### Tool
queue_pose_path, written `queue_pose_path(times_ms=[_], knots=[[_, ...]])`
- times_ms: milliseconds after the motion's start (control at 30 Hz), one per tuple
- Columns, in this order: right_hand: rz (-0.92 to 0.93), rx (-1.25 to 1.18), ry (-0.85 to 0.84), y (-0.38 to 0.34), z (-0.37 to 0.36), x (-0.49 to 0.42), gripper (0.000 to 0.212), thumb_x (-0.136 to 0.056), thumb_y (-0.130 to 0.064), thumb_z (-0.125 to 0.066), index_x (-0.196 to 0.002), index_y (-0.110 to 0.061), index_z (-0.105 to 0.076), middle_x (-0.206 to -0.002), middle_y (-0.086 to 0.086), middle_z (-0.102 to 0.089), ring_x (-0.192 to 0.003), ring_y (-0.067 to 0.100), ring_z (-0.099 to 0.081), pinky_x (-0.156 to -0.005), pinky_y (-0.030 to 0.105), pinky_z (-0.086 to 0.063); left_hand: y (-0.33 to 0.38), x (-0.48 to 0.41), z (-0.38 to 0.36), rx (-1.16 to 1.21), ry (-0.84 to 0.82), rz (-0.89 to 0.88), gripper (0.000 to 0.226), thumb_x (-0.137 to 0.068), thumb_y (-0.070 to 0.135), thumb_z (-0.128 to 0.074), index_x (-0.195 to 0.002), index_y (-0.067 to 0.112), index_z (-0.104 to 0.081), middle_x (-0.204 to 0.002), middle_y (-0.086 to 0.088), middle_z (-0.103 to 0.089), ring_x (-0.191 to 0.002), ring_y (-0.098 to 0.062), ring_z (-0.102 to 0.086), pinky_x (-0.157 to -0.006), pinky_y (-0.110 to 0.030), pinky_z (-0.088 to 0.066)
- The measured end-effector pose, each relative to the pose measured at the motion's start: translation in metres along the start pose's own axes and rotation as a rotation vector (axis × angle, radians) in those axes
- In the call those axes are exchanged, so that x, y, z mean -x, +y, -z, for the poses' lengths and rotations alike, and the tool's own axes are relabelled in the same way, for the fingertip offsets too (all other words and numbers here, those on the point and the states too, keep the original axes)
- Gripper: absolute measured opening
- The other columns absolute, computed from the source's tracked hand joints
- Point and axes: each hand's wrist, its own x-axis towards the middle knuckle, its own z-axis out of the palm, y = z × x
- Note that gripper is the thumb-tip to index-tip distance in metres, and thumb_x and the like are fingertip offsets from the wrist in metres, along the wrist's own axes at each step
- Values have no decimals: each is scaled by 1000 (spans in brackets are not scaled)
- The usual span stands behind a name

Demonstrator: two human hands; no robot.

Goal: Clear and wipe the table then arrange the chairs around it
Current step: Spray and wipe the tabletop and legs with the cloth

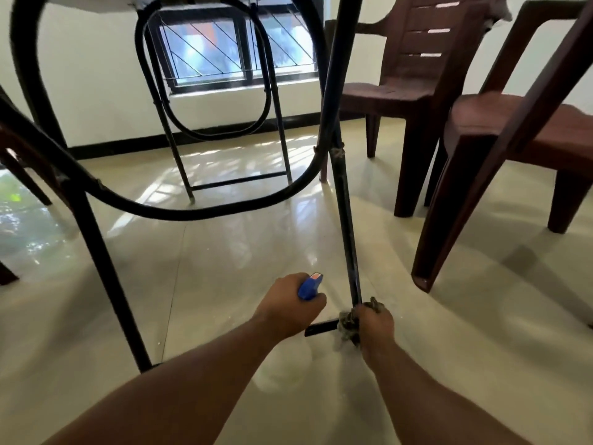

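Observation:
I look from low down under the table at its black metal legs point(345, 200). My left hand point(290, 305) grips a spray bottle with a blue trigger head point(309, 285); the bottle's body is mostly hidden under my arm. My right hand point(373, 324) grips a dark cloth point(348, 321) wrapped round the foot of the near right table leg, just above the floor. Two brown plastic chairs point(401, 81) point(513, 133) stand to the right of that leg.
Another folding leg frame point(224, 130) stands farther back below a barred window point(237, 46). A dark chair leg point(19, 175) shows at the left edge. Glossy cream floor tiles point(224, 252) spread between the legs.

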Motion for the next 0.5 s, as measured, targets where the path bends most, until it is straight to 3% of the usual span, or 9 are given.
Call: queue_pose_path(times_ms=[100, 200, 267, 367, 433, 500], knots=[[229, -53, 177, 5, -15, 12, 27, -83, 9, -62, -105, -7, -58, -88, 16, -69, -64, 14, -69, -53, 19, -53, 7, -18, -1, 18, 2, -10, 15, -84, 26, -66, -81, 12, -61, -64, -6, -56, -62, -30, -61, -72, -53, -61], [345, 29, 209, 4, -16, 23, 35, -80, 6, -74, -105, -11, -57, -89, 7, -64, -61, 1, -60, -54, 0, -42, 14, -27, -11, -11, -29, -33, 13, -81, 26, -64, -74, 15, -59, -62, -2, -55, -58, -24, -58, -67, -53, -60], [352, 140, 98, -7, -10, 21, 25, -77, 10, -75, -95, 5, -57, -77, 19, -61, -51, 4, -58, -47, 6, -44, 12, -28, -18, 50, -19, -43, 14, -81, 25, -64, -70, 18, -57, -59, 1, -53, -55, -19, -55, -63, -50, -60], [223, 384, -22, -28, 0, 17, 21, -71, 3, -81, -81, -6, -65, -68, 10, -69, -48, 7, -64, -43, 21, -51, 10, -24, -29, 110, 15, -39, 23, -78, 22, -63, -60, 21, -49, -50, 6, -43, -50, -13, -42, -52, -38, -47], [240, 417, -41, -30, 3, 13, 24, -66, 3, -82, -78, -7, -64, -68, 10, -70, -57, 18, -69, -51, 29, -58, 10, -22, -34, 159, 16, -10, 30, -80, 19, -64, -57, 22, -46, -46, 8, -40, -49, -10, -37, -51, -28, -36], [359, 471, -22, -14, 6, 6, 34, -60, -3, -82, -86, -9, -63, -80, 15, -70, -70, 27, -71, -62, 42, -61, 10, -18, -38, 171, -21, -17, 28, -82, 21, -65, -59, 23, -48, -47, 9, -44, -50, -10, -40, -53, -26, -37]])
